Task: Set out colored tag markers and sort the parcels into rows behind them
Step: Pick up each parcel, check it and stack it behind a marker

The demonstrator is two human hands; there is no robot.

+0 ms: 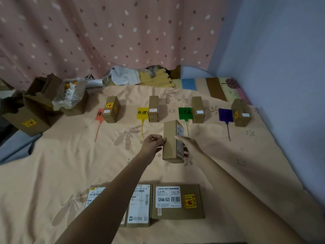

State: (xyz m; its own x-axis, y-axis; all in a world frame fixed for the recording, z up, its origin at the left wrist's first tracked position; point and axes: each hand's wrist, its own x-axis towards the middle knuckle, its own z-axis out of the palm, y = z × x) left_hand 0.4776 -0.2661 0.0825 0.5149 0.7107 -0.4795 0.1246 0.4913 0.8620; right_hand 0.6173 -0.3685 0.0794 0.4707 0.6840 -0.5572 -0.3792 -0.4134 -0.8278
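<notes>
Both hands — left hand [152,144] and right hand [189,146] — grip a tall brown cardboard parcel [171,141] by its sides above the peach floral bedspread [70,164]. Beyond it lie four tag markers: orange tag [99,114], yellow tag [142,113], green tag [184,113], purple tag [225,115] — a small upright box just beside each. Three flat labelled parcels [177,201] lie near the bed's front edge.

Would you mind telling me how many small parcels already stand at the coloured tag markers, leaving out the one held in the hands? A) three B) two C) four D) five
C: one parcel stands at each of the orange tag, yellow tag, green tag and purple tag, while both hands hold a fifth parcel up in front of them.
</notes>
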